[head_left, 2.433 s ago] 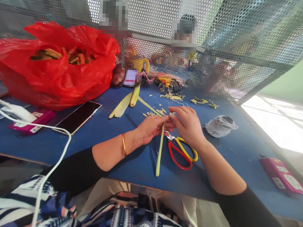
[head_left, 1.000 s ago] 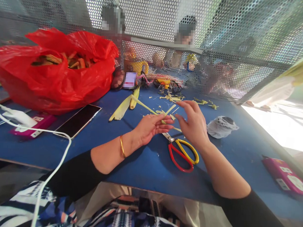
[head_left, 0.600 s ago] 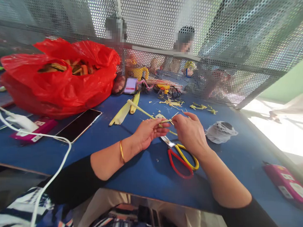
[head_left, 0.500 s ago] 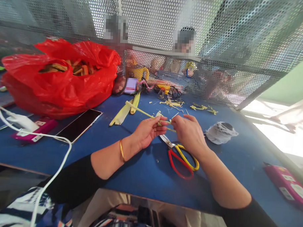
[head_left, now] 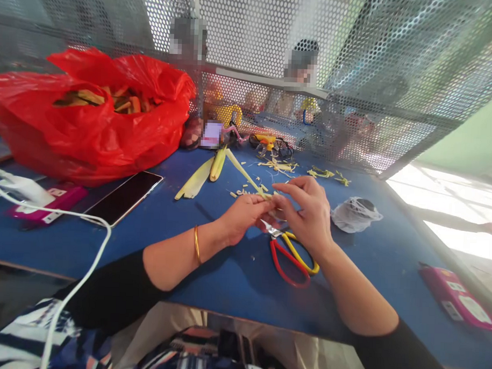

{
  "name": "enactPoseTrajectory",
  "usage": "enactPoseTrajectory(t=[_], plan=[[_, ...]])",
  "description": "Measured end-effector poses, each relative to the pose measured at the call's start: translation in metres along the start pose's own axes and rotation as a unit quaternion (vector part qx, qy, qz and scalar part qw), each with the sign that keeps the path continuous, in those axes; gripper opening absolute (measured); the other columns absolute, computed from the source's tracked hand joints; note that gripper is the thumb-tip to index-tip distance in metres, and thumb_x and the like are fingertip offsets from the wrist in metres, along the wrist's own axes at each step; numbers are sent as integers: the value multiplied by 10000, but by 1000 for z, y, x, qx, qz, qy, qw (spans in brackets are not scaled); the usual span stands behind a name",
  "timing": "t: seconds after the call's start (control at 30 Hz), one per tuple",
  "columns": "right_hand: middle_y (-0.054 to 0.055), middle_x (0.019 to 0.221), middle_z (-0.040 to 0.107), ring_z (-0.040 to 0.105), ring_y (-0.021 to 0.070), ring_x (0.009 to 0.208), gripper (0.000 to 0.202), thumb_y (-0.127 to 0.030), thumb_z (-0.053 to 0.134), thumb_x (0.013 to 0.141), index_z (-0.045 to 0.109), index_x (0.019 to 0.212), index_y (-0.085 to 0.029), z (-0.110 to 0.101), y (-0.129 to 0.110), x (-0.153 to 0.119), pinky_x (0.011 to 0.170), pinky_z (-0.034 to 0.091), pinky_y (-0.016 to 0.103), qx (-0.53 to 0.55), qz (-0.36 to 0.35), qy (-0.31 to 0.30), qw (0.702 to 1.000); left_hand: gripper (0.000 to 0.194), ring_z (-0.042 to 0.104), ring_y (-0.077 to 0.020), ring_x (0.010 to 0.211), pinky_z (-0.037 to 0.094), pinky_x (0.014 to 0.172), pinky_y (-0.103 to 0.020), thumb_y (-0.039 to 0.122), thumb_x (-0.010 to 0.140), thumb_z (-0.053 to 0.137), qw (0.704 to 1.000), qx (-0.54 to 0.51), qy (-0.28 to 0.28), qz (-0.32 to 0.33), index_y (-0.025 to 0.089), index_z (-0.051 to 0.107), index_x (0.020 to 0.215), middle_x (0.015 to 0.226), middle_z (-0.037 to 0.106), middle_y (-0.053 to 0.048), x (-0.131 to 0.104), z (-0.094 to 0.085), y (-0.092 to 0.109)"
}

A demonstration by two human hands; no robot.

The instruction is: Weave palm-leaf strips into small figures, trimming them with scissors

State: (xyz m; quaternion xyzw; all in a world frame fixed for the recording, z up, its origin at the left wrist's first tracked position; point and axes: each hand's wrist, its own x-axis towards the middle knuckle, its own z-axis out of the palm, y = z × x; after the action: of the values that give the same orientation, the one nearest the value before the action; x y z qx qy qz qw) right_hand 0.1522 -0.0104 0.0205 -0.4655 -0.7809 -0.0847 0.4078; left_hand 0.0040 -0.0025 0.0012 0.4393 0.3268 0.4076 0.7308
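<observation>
My left hand [head_left: 248,214] pinches a pale green husk strip [head_left: 245,172], which slants up and away from the fingers. Close against it, my right hand [head_left: 305,208] has thumb and fingertips at the strip's near end, the index finger raised. Beneath the hands lie scissors [head_left: 290,256] with one red and one yellow handle, their blades partly hidden. Small pale clippings [head_left: 245,192] are scattered just beyond the fingers. Farther back rest a wide husk piece [head_left: 195,180] and a yellow-green husk bundle [head_left: 218,164].
A big red plastic bag [head_left: 110,142] fills the back left, near a phone [head_left: 126,198] and a white cable [head_left: 100,255]. White mesh wraps a dark roll [head_left: 356,214] on the right. A perforated metal screen [head_left: 251,39] stands behind; people are beyond it.
The strip's far end has swung right and now points more steeply away. My hands are closer together, and the right index finger has lifted. The view has shifted slightly.
</observation>
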Motion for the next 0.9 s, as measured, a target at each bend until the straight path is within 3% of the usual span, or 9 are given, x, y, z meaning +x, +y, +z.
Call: enactPoseTrajectory(t=[0.1, 0.2, 0.37, 0.47, 0.53, 0.6, 0.67, 0.8, 0.9], plan=[[64, 902, 639, 592, 223, 870, 137, -304, 649, 844, 740, 912, -229, 8, -7, 4, 791, 432, 395, 18, -26, -31, 999, 243, 417, -82, 495, 324, 508, -219, 163, 740, 617, 993, 86, 22, 73, 158, 583, 499, 475, 490, 31, -1, 4, -6], [38, 825, 631, 597, 196, 816, 66, -242, 666, 818, 704, 775, -210, 13, -13, 8, 765, 443, 365, 96, -1, -53, 994, 241, 422, -96, 545, 332, 554, -235, 143, 696, 601, 991, 90, 44, 85, 158, 539, 464, 505, 496, 22, -2, 7, -7], [13, 769, 627, 599, 168, 745, 123, -208, 617, 845, 618, 723, -222, 1, -22, 5, 700, 468, 321, 153, 45, 16, 987, 255, 448, -109, 558, 339, 572, -238, 233, 734, 625, 996, 51, 39, 66, 161, 609, 491, 518, 553, 0, -2, 6, 1], [-9, 685, 634, 582, 151, 652, 123, -174, 602, 871, 599, 761, -227, -8, -27, 0, 673, 442, 318, 111, -33, 51, 992, 207, 431, -91, 512, 283, 501, -218, 196, 727, 632, 997, 19, 72, 33, 163, 637, 522, 508, 549, 10, 0, -1, 7], [0, 705, 664, 583, 144, 646, 97, -147, 589, 881, 606, 819, -220, -10, -28, -4, 670, 428, 312, 64, -133, 51, 988, 164, 409, -71, 472, 228, 451, -208, 190, 755, 612, 996, -31, 86, -7, 153, 681, 611, 547, 581, 5, 1, -6, 13], [2, 703, 678, 584, 143, 649, 123, -126, 558, 898, 619, 845, -218, -7, -27, -7, 691, 420, 313, -29, -246, 23, 969, 161, 418, -59, 461, 230, 433, -195, 195, 794, 586, 991, -87, 87, -49, 147, 703, 693, 642, 652, -22, 2, -10, 19], [0, 694, 681, 584, 142, 652, 171, -110, 524, 915, 632, 842, -221, -3, -23, -9, 730, 415, 316, -113, -315, -14, 942, 165, 436, -55, 466, 262, 434, -187, 193, 813, 575, 985, -120, 92, -79, 147, 704, 722, 736, 703, -50, 2, -12, 24], [10, 744, 699, 597, 147, 697, 211, -110, 485, 934, 644, 853, -221, 0, -14, -11, 816, 410, 325, -148, -316, -32, 937, 186, 394, -57, 457, 211, 423, -201, 211, 814, 575, 989, -72, 126, -37, 144, 712, 709, 702, 712, -57, 4, -14, 26], [16, 778, 714, 610, 148, 727, 195, -140, 490, 940, 645, 849, -216, 0, -8, -10, 858, 414, 324, -134, -288, -17, 948, 199, 520, -89, 575, 266, 485, -205, 238, 803, 570, 989, -37, 146, 0, 151, 730, 723, 713, 725, -64, 6, -17, 23]])
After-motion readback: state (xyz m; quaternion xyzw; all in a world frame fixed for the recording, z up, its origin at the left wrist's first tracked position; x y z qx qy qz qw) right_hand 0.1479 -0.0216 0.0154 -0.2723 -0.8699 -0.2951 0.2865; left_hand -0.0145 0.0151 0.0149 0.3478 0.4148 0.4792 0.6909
